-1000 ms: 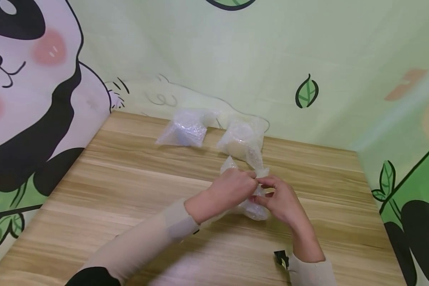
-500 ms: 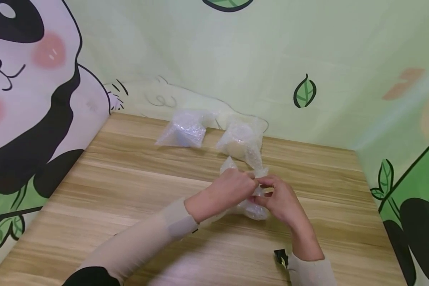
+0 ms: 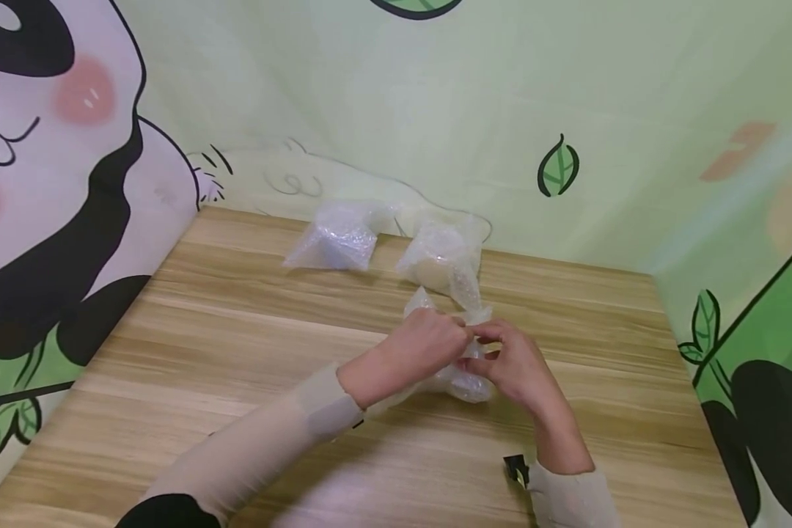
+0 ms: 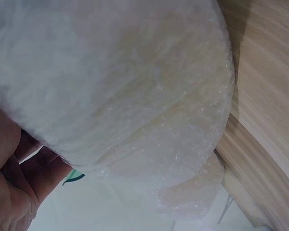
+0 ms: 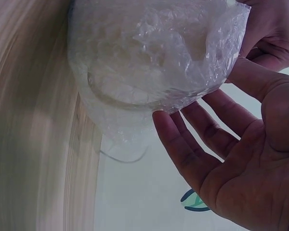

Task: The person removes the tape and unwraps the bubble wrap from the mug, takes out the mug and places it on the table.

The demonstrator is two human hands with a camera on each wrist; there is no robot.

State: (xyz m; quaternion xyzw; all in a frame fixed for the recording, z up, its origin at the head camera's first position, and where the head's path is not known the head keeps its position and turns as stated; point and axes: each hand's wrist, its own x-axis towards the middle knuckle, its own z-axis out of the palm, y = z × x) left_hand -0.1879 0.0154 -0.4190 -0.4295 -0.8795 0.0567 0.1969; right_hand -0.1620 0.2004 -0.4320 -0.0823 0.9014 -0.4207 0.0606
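Again, the left hand (image 3: 429, 339) grips a whitish, rounded bubble-wrap bundle (image 3: 470, 386) around mid-table, while the right hand (image 3: 518, 364) pinches its edge, both placed as a second ago. Beyond, a cream bubble-wrapped parcel (image 3: 439, 258) and a bluish bubble-wrapped parcel (image 3: 340, 233) stay put before the green panda-printed backdrop (image 3: 620, 81).

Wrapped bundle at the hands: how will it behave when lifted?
The bundle likely has a floppy outer layer: its bubble wrap looks creased. Something firmer is probably inside, given the smooth rounded outline in the left wrist view. Perhaps fragile, judging by the bubble wrap.
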